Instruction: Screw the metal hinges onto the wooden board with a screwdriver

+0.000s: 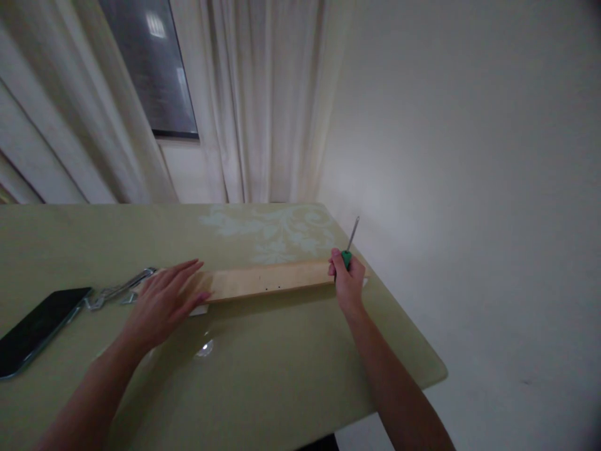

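Note:
A long light wooden board (pixel 267 280) lies across the green table (pixel 263 376). My left hand (pixel 166 300) rests flat on the board's left end, fingers stretched out. At the board's right end, my right hand (pixel 348 280) is closed round a screwdriver (pixel 350 244) with a green handle. Its metal shaft points up and away from me. A small white piece shows under the board beside my left hand.
A dark phone (pixel 40 329) lies at the table's left edge. Metal brackets (pixel 117 291) sit between the phone and my left hand. The table's right edge and rounded corner are close to my right arm. Curtains (pixel 263 100) and a wall stand behind.

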`<state>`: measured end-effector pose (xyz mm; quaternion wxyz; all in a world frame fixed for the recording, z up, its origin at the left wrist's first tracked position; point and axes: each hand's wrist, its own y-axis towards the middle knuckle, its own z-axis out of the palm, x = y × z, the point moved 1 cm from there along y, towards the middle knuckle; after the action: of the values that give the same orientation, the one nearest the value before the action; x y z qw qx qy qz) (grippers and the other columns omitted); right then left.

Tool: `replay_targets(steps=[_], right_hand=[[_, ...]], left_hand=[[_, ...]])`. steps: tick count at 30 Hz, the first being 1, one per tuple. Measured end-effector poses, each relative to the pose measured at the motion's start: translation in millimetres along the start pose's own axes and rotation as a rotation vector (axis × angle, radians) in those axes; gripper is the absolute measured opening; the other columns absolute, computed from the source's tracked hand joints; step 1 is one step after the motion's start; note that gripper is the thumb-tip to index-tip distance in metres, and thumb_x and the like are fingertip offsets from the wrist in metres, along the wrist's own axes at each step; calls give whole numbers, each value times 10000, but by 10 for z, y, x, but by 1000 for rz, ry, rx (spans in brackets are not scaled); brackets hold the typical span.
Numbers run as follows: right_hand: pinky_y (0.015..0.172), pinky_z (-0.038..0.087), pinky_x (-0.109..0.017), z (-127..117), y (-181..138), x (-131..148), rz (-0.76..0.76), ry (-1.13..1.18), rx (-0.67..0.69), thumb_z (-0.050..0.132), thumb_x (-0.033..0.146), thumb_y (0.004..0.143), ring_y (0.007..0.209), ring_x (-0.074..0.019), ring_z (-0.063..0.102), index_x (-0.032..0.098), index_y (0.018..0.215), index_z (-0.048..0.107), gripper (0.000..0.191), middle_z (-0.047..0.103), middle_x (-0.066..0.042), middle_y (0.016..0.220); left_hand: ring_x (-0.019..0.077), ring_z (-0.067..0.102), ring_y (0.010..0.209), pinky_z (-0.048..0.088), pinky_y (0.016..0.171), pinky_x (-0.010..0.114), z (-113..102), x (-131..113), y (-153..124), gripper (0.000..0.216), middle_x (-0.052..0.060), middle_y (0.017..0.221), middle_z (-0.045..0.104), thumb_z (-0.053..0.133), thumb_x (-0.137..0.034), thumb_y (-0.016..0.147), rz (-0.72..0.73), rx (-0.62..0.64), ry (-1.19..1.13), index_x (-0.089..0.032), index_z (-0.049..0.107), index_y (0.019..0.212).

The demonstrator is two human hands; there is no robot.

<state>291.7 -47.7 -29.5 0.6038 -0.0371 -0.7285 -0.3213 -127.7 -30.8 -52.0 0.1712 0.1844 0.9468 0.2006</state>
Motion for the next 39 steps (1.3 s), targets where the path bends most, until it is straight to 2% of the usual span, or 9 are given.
replay_targets(steps=[3,6,14,18,22,27,30,34,39], right_hand=[[801,516,-337,-337,232,85,-134,-245,119,659,556,981,825,-192,648,226,931,741,344,693,-39,846],[937,535,-373,-638,446,168,-224,-495,337,764,474,900,1005,-233,695,263,1033,812,254,717,-70,1086],[1081,534,-487,-967,880,-65,-162,-1096,864,992,416,577,1361,-409,631,284,1593,543,1118,473,-148,1682],[1153,487,-473,-945,987,-157,-123,-1240,1038,978,381,592,1457,-411,553,246,1637,478,1167,498,-166,1665],[1107,521,-471,-865,1040,-147,-129,-1327,1135,970,353,629,1396,-402,594,212,1614,486,1107,537,-182,1612],[1017,567,-505,-735,1079,-88,-153,-1401,1221,790,443,933,1213,-301,665,177,1399,620,563,643,-137,1410],[996,576,-498,-585,1091,-68,-189,-1406,1260,701,467,1012,1182,-278,662,185,1362,628,455,647,-116,1370],[1004,575,-500,-180,1116,-92,-270,-1373,1311,700,456,1017,1189,-277,658,186,1360,630,442,644,-112,1372],[1010,592,-508,609,1229,-161,-368,-1320,1365,703,416,1027,1210,-280,669,190,1382,633,427,646,-115,1401]], left_hand=[[389,504,1504,276,1281,556,87,-6,103,831,134,1675,501,639,-645,881,71,182,88,-270,504,1610],[392,421,1571,180,1322,581,119,44,204,986,144,1710,444,734,-555,791,77,336,142,-262,406,1674],[415,457,1540,239,1310,577,96,-49,454,1116,197,1662,495,744,-375,683,68,618,221,-187,330,1702],[407,476,1524,347,1265,515,82,-112,500,1087,215,1662,482,749,-335,673,69,644,232,-157,374,1677],[403,475,1522,372,1239,534,37,-184,485,1082,223,1661,481,749,-313,685,41,661,248,-141,362,1681],[434,510,1485,361,1237,572,-62,-271,298,1069,244,1606,539,762,-308,675,29,620,217,-118,403,1664],[449,465,1519,333,1261,569,-118,-215,51,1066,243,1602,547,757,-329,665,12,588,221,-104,426,1653],[451,448,1534,402,1204,576,-180,57,-326,1016,218,1678,466,709,-345,683,-72,545,242,-119,449,1639],[440,530,1468,445,1153,577,-355,461,-580,914,164,1618,560,704,-362,711,-203,485,259,-178,506,1584]])
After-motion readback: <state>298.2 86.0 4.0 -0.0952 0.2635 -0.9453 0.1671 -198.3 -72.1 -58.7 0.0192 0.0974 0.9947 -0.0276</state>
